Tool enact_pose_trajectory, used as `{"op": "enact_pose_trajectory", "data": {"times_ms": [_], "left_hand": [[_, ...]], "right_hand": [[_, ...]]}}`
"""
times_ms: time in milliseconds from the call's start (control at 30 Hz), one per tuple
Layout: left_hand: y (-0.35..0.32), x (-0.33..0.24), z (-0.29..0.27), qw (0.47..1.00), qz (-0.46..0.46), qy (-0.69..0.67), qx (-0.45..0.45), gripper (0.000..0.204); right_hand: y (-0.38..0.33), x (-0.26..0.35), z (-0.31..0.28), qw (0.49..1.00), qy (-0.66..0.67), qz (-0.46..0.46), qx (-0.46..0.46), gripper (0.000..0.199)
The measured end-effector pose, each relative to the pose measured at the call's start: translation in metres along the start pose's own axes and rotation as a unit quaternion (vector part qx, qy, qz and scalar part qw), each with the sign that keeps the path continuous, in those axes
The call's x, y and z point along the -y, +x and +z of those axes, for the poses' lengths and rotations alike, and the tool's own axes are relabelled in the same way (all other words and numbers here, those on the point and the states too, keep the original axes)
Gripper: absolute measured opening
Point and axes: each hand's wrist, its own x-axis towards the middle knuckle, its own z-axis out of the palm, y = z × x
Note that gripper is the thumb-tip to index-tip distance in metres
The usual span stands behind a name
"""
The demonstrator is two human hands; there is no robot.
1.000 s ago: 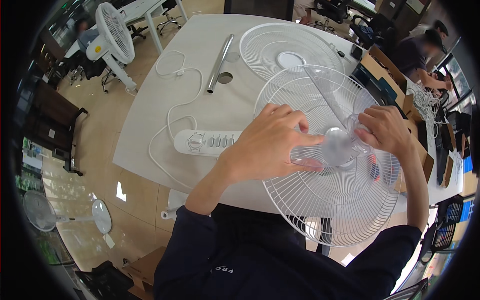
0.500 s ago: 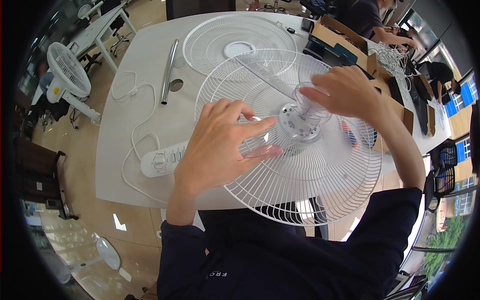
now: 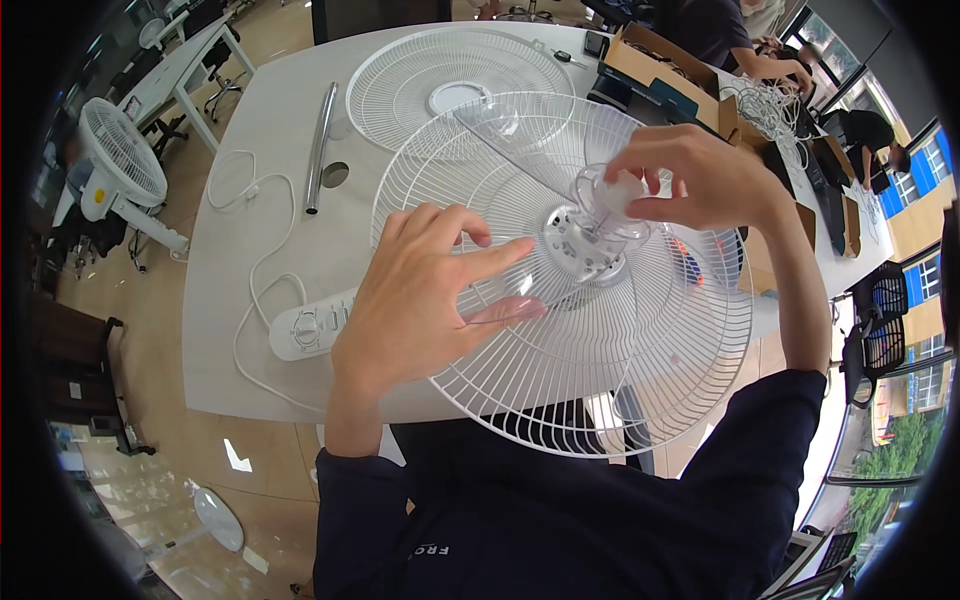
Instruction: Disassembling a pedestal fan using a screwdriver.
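A clear plastic fan blade [image 3: 525, 150] is in front of a white wire rear grille [image 3: 560, 410], its hub beside the white motor housing [image 3: 580, 245]. My left hand [image 3: 405, 290] has one blade lobe between thumb and fingers; the thumb shows through the plastic. At the hub, my right hand [image 3: 715, 180] pinches a small translucent white cap [image 3: 622, 192] with thumb and fingertips. Whether the cap is on the shaft, I cannot tell. The control panel [image 3: 310, 328] of the fan, white with a dial, lies left of my left hand.
Another wire grille [image 3: 400, 75] lies flat at the back of the white table [image 3: 240, 370]. Left of it are a chrome tube [image 3: 321, 150], a round table hole [image 3: 335, 175] and a white cord [image 3: 270, 262]. Cardboard boxes [image 3: 640, 55] and tangled cables [image 3: 770, 110] are back right, near other people.
My right hand's fingers have turned and lifted around the cap, which now shows more plainly. My left hand keeps its grip on the blade. The whole view has shifted slightly.
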Motion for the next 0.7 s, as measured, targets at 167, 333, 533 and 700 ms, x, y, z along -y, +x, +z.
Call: {"op": "enact_pose_trajectory", "data": {"times_ms": [167, 333, 533, 700], "left_hand": [[0.002, 0.003, 0.002, 1.0, 0.006, -0.005, -0.002, 0.056], [0.004, 0.0, 0.003, 1.0, 0.006, -0.006, -0.002, 0.057], [-0.001, 0.003, 0.002, 1.0, 0.004, 0.004, 0.001, 0.056], [-0.001, 0.001, 0.002, 1.0, 0.014, 0.008, 0.01, 0.052]], "right_hand": [[-0.009, 0.015, -0.005, 0.975, -0.079, 0.19, 0.079, 0.043], [-0.02, 0.0, -0.002, 0.993, -0.043, 0.106, -0.028, 0.044], [-0.001, 0.024, -0.01, 0.947, -0.207, 0.206, 0.135, 0.033], [-0.016, 0.004, -0.011, 0.989, 0.0, 0.137, 0.056, 0.043]]}}
